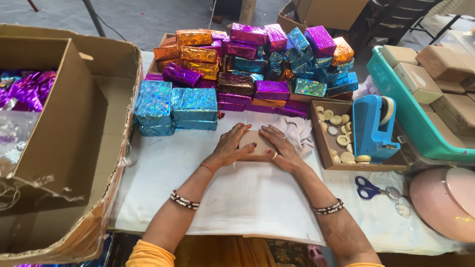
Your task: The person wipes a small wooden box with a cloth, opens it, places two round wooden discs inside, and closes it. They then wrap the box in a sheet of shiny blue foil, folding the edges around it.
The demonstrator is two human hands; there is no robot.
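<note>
**Both hands flat on a plain tan block**

The fingers (243, 134) of the left hand (231, 147) lie spread and pressed down over the near left edge of a small tan block (253, 141); the right hand (279, 146) mirrors it, fingers laid together across the block's right side, a ring showing on one. The block sits on white paper (247, 193) that covers the table, at its middle, just in front of a stack of foil-wrapped blocks (247, 69) in blue, purple and orange. A white cloth (299, 132) lies crumpled just beside the right hand.

To do this well, I judge that even pressure from both palms keeps the block square and the edges crisp.

Further right stand a shallow cardboard tray (329, 153) of tape rolls, a blue tape dispenser (373, 128), and blue-handled scissors (368, 188). A large open carton (64, 123) stands at the left.
</note>
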